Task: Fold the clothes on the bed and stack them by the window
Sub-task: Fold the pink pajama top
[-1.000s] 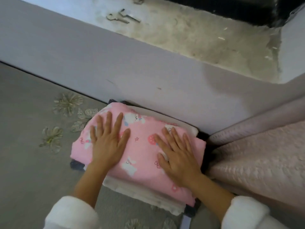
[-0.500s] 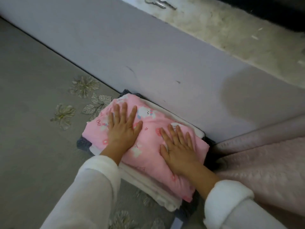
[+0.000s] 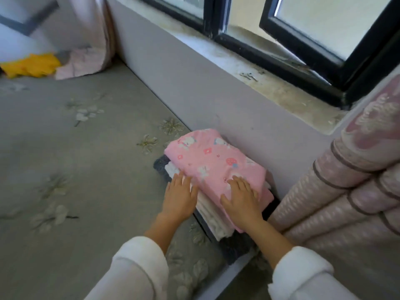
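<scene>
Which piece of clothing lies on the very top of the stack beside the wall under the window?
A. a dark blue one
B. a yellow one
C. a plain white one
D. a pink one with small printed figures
D: the pink printed garment covers the top of the stack, with white folded layers and a dark garment showing beneath it.

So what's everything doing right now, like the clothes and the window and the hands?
Pink garment: folded, on top of the stack.
White clothes: folded, under it.
Dark garment: at the bottom.
Yellow cloth: loose heap, not folded.
Window: one pane swung open.
Left hand: flat, touching the stack's near edge.
Right hand: flat on the pink garment.
</scene>
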